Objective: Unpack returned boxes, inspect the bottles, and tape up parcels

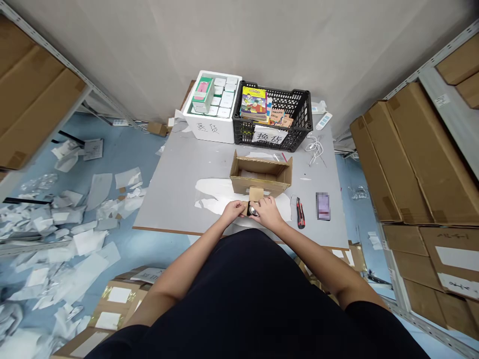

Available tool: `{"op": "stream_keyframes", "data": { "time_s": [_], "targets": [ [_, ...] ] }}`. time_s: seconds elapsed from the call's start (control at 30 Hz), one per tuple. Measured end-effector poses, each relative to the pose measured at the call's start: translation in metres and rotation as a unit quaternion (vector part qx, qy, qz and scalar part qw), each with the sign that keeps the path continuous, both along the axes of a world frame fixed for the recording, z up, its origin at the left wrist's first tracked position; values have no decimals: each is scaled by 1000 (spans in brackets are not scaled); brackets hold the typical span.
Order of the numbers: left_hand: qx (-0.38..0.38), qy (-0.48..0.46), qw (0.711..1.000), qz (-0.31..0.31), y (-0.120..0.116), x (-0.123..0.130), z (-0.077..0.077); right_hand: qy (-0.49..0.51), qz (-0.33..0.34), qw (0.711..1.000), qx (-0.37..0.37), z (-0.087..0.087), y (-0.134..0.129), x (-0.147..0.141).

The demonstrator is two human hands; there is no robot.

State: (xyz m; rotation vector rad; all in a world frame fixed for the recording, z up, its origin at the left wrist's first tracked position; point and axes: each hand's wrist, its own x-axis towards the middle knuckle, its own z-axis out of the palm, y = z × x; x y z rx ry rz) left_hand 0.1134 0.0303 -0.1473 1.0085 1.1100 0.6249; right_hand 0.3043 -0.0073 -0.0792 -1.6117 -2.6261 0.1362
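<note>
Close to the table's front edge, my left hand [232,211] pinches the left side of a small brown cardboard box [256,194], whose flap stands up. My right hand [268,211] grips the box from the other side, its fingers on or against a shiny silver-and-black rounded object [253,211] in the box's opening. What kind of object it is, I cannot make out. Just beyond the hands stands a larger open carton [262,187]. White paper or film [213,192] lies beneath. A red-and-black box cutter [300,213] rests to the right.
A white foam box [213,128] holding several small boxes stands at the back, beside a black plastic crate [299,132] with books. A phone [323,206] and a white cable [315,149] lie at right. Cartons on shelves [422,164] flank the table; paper scraps [88,242] litter the floor.
</note>
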Motion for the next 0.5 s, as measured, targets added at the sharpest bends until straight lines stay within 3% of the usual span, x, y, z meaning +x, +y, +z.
{"op": "stream_keyframes", "data": {
  "time_s": [0.5],
  "targets": [
    [-16, -1, 1000, 10, 2, -2, 2, 30, 9, 999, -19, -8, 3, 4]
  ]
}}
